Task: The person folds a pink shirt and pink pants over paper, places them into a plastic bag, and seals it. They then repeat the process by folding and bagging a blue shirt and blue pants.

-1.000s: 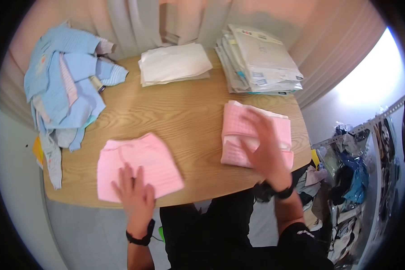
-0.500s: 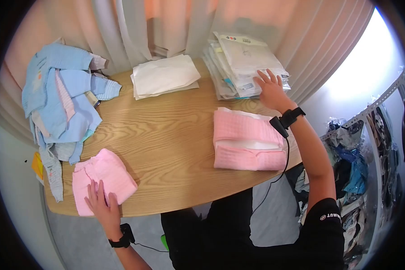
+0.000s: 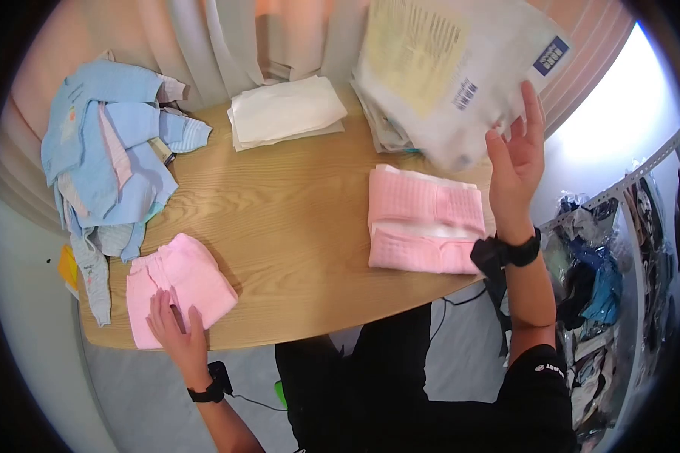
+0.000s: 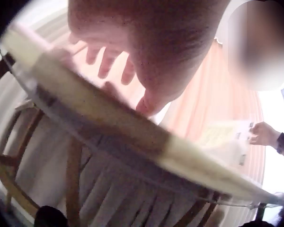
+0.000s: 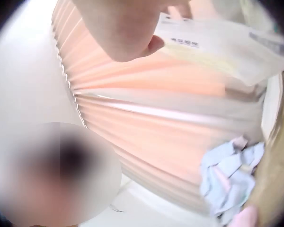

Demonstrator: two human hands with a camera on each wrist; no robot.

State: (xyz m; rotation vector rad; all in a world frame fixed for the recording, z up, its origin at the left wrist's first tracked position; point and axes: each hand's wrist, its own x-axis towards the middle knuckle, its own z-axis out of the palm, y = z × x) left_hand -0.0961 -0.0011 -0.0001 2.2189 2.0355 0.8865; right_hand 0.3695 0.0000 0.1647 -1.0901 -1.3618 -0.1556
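Observation:
My right hand (image 3: 517, 170) pinches the edge of a translucent plastic packaging bag (image 3: 480, 57) with printed labels, lifted above the far right of the table. In the right wrist view, the thumb and fingers are at the edge of the same bag (image 5: 213, 49). On the near left, my left hand (image 3: 177, 332) rests with extended fingers on folded pink pants (image 3: 200, 283). The left wrist view shows that hand (image 4: 132, 52) from below, past the table edge. A folded pink quilted garment (image 3: 423, 200) with a white strip lies below the right hand.
A heap of light blue clothes (image 3: 121, 166) covers the far left of the wooden table (image 3: 302, 226). White sheets (image 3: 287, 113) lie at the back middle. More bags (image 3: 389, 132) sit under the lifted one. A rack of wrapped clothes (image 3: 597, 294) stands at right.
The right hand has gone from above the folded pink garment to the bag stack and raised a bag from it. The left hand has shifted the pink pants leftward.

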